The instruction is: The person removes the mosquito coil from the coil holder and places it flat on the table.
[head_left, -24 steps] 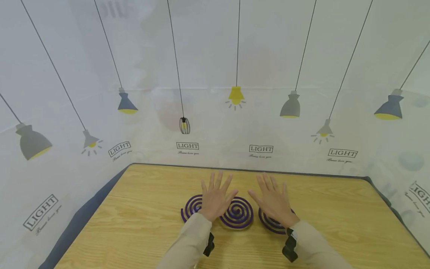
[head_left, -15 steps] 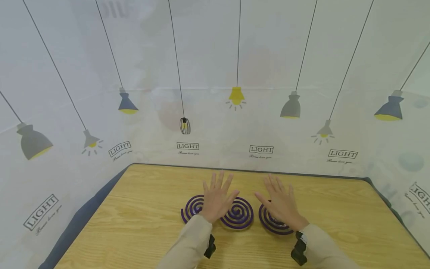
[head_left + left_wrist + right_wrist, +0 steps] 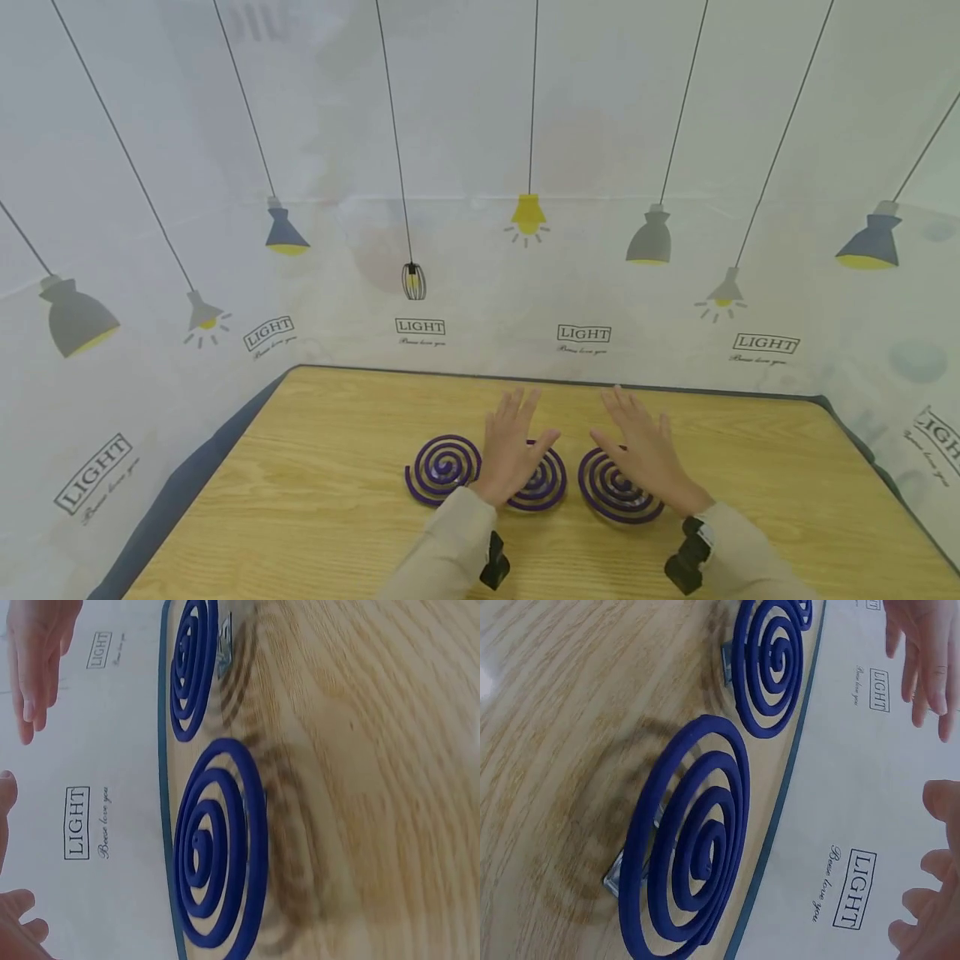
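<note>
Left hand point(image 3: 512, 448) and right hand point(image 3: 647, 452) are hovering low centre in the head frame, fingers extended, gripping nothing. Left coil point(image 3: 445, 468), middle coil point(image 3: 536, 478) (partly behind left hand) and right coil point(image 3: 621, 481) (partly behind right hand) are sitting in a row on the table point(image 3: 300, 500). Metal stands point(image 3: 613, 874) are probably propping coils off the wood. Wrist views are showing gaps and shadows underneath; head view is hiding those, but giving the whole row.
</note>
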`<move>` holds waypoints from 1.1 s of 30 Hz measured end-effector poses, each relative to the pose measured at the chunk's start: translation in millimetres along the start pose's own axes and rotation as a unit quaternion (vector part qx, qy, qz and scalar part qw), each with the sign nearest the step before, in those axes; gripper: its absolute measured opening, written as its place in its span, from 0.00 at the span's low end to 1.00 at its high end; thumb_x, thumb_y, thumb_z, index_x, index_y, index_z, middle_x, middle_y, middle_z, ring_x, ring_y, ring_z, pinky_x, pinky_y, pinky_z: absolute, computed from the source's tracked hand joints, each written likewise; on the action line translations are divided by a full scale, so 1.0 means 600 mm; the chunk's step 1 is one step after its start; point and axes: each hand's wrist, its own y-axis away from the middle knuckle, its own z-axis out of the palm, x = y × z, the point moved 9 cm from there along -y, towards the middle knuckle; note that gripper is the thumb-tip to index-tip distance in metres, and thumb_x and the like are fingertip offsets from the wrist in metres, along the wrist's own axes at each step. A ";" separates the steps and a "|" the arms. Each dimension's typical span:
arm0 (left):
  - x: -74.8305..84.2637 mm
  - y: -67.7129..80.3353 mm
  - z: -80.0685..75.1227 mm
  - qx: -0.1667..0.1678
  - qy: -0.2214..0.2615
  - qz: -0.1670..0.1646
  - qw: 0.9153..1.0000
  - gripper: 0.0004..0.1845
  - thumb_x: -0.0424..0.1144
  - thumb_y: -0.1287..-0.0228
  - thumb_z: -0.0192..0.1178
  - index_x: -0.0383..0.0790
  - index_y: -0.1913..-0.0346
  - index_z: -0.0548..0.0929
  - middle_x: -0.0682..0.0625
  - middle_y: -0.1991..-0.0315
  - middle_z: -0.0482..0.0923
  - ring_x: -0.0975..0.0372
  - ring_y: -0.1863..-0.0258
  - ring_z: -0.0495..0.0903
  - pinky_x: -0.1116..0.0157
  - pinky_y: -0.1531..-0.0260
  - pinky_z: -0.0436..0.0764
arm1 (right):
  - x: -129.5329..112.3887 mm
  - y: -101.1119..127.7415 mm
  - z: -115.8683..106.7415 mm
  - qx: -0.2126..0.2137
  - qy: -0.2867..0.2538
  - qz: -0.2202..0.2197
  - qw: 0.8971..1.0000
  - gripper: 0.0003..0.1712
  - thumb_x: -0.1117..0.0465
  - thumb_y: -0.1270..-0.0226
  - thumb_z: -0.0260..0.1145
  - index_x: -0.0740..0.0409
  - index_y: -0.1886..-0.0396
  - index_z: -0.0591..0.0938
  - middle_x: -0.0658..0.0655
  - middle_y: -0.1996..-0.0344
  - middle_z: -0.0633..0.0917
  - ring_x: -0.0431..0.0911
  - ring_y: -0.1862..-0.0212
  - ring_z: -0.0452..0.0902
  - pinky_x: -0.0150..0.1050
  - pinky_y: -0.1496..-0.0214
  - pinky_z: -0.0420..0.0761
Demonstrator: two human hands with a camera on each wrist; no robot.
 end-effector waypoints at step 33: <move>0.008 0.030 0.123 -0.041 0.289 -0.121 0.949 0.22 0.41 0.37 0.54 0.42 0.40 0.69 0.41 0.48 0.70 0.48 0.51 0.73 0.58 0.56 0.75 | 0.120 0.065 -0.013 0.047 -0.140 0.106 0.983 0.13 0.65 0.38 0.59 0.69 0.56 0.77 0.65 0.62 0.81 0.54 0.61 0.77 0.43 0.61 0.78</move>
